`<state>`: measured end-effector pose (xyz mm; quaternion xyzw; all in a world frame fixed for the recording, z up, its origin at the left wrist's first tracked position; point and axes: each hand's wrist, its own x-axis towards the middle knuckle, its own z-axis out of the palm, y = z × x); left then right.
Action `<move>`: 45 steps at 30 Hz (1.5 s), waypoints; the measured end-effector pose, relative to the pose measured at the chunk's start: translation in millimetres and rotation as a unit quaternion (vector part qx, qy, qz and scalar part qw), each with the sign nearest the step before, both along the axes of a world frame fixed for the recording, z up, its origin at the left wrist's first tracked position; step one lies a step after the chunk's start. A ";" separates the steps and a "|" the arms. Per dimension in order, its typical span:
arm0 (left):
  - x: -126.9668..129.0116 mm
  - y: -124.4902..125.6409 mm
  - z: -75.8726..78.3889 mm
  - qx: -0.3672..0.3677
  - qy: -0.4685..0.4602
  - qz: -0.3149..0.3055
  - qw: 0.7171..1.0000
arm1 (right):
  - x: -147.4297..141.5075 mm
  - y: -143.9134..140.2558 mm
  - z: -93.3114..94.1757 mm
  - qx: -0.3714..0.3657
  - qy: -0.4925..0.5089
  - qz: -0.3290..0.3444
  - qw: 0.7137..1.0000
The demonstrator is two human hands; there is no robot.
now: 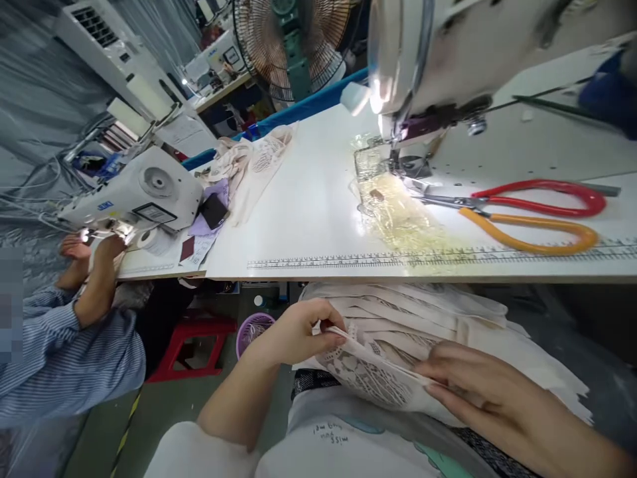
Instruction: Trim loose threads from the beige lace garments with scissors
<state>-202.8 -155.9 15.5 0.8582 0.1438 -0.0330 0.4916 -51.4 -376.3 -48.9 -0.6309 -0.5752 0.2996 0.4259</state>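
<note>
Over my lap lies a pale lace fabric piece (371, 378), its upper edge stretched between my two hands. My left hand (308, 332) pinches that edge at its left end between thumb and fingers. Farther right, my right hand (478, 385) grips the same edge with thumb and forefinger. Beneath and behind the lace piece, a layered stack of cream fabric pieces (478, 309) spreads across my lap, under the front edge of the table.
A sewing machine (448, 60) stands above the white table (298, 199). Scissors with red and orange handles (542, 226) lie by crinkled yellowish film (398, 219) and a printed ruler strip (318, 262). Leftward, a co-worker's hands (107, 249) work at another machine (149, 186); a red stool (199, 345) stands below.
</note>
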 end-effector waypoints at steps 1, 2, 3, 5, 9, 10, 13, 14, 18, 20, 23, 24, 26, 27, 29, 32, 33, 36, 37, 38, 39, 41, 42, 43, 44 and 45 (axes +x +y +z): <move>-0.7 0.0 -2.3 -0.017 -0.009 0.004 1.000 | -0.1 -0.9 -1.4 0.002 -0.010 0.005 1.000; -1.4 0.3 -4.3 -0.038 -0.019 0.001 0.999 | -0.4 -1.7 -3.0 0.004 -0.023 0.007 1.000; -2.1 0.6 -6.2 -0.067 -0.026 -0.003 0.997 | -1.0 -2.3 -4.6 0.009 -0.035 0.004 0.999; -3.6 0.8 -9.1 -0.143 -0.027 -0.005 0.989 | -3.4 -2.4 -7.6 0.029 -0.046 -0.008 0.998; -6.3 -0.5 -11.2 -0.229 0.012 0.044 0.972 | -8.5 1.3 -9.4 0.102 -0.054 -0.054 0.992; -6.7 -0.9 -10.7 -0.227 0.019 0.056 0.972 | -8.8 2.5 -8.9 0.111 -0.065 -0.054 0.990; -7.0 -1.6 -6.5 -0.219 0.032 0.073 0.973 | -7.2 4.9 -7.0 0.128 -0.104 -0.041 0.985; -6.8 -1.5 -4.5 -0.217 0.040 0.072 0.973 | -6.6 5.3 -6.6 0.138 -0.114 -0.043 0.983; -5.2 0.5 2.1 -0.194 0.045 0.042 0.979 | -6.2 5.0 -6.5 0.160 -0.135 -0.038 0.977; -4.5 2.2 2.9 -0.160 0.008 0.022 0.987 | -6.7 4.0 -6.2 0.162 -0.129 -0.033 0.978; -4.3 3.6 3.4 -0.115 -0.055 0.004 0.992 | -6.5 2.4 -3.6 0.156 -0.115 -0.028 0.981; -4.6 3.2 4.0 -0.106 -0.073 0.004 0.992 | -6.1 2.1 -2.3 0.154 -0.108 -0.028 0.982; -4.9 0.1 6.5 -0.085 -0.102 0.000 0.991 | -4.8 1.8 0.4 0.156 -0.081 -0.028 0.984; -4.7 -2.8 8.2 -0.071 -0.117 -0.005 0.991 | -4.1 1.7 1.5 0.159 -0.058 -0.028 0.985; -3.1 -11.1 11.5 -0.044 -0.146 -0.022 0.988 | -3.3 1.1 2.3 0.156 -0.002 -0.022 0.987; 4.1 -26.1 14.0 -0.006 -0.193 -0.028 0.981 | -3.4 -1.6 -0.6 0.112 0.062 -0.003 0.992; 7.6 -30.2 14.1 0.006 -0.202 -0.027 0.979 | -3.4 -3.1 -2.6 0.091 0.069 0.001 0.993; 18.6 -37.3 13.4 0.032 -0.184 -0.024 0.982 | -1.2 -8.0 -8.2 0.039 0.061 0.009 0.997; 21.6 -38.3 13.4 0.036 -0.168 -0.021 0.985 | 0.2 -9.7 -8.8 0.025 0.053 0.013 0.998; 24.0 -39.0 13.4 0.038 -0.150 -0.018 0.988 | 1.8 -11.1 -8.3 0.013 0.044 0.016 0.999; 25.9 -39.6 13.6 0.041 -0.131 -0.015 0.990 | 3.4 -12.1 -6.7 0.005 0.033 0.015 0.999; 28.5 -40.7 14.3 0.041 -0.097 -0.014 0.994 | 6.3 -11.9 -0.2 0.001 0.014 0.000 1.000; 29.5 -41.3 14.6 0.039 -0.082 -0.015 0.996 | 7.2 -10.2 4.4 0.005 0.006 -0.007 1.000; 30.2 -42.1 15.0 0.037 -0.071 -0.017 0.997 | 7.8 -7.2 9.6 0.012 -0.001 -0.014 1.000; 30.8 -42.8 15.3 0.035 -0.063 -0.018 0.997 | 7.8 -3.1 15.0 0.022 -0.008 -0.019 1.000; 31.4 -43.6 15.5 0.034 -0.059 -0.019 0.997 | 7.2 1.9 20.3 0.034 -0.013 -0.025 0.999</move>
